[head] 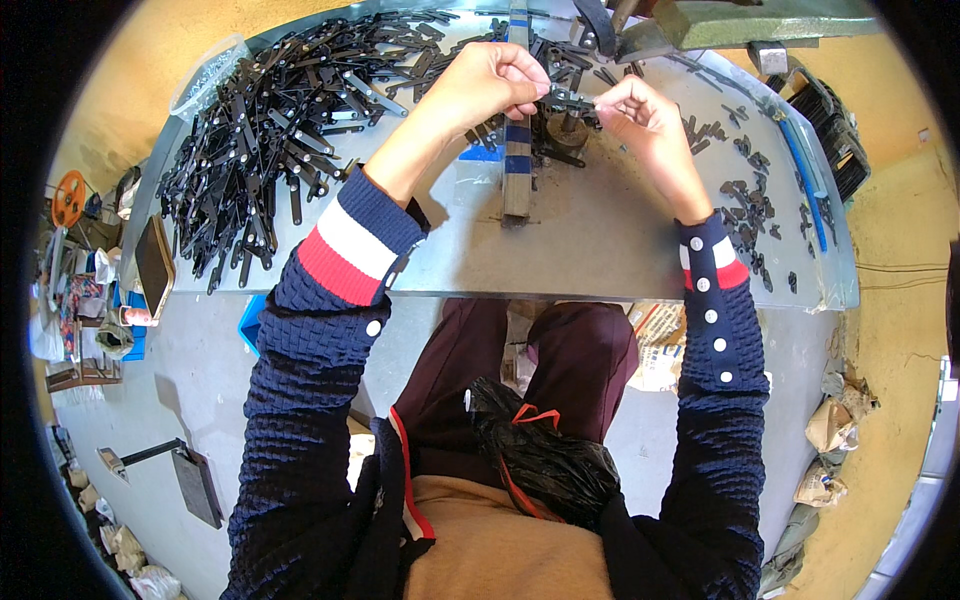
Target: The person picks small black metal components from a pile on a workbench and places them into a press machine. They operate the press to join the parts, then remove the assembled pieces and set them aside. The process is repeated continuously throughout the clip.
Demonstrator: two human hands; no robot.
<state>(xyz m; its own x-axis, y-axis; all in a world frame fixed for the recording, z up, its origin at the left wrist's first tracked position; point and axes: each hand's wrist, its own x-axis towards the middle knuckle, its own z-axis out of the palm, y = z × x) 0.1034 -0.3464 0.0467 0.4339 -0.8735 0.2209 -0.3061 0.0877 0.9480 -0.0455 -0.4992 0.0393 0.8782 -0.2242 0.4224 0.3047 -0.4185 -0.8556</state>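
Observation:
Fingertips of my left hand (pixel 499 79) pinch the left end of a small dark metal part (pixel 568 97). At that part's right end are the thumb and fingers of my right hand (pixel 641 116), also closed on it. The part is level, just over a round metal post (pixel 567 133) that stands on the metal-topped table (pixel 600 255); whether it touches the post I cannot tell. To the left of my left hand spreads a large heap of black metal strips (pixel 255 150), many with a hole or a shiny rivet at the end.
A wooden bar with blue bands (pixel 517 176) runs front to back beside the post. Small black parts (pixel 750 210) and a blue strip (pixel 802 184) lie at right. A clear tub of small fasteners (pixel 210 79) stands back left. A green machine part (pixel 750 22) overhangs the far right.

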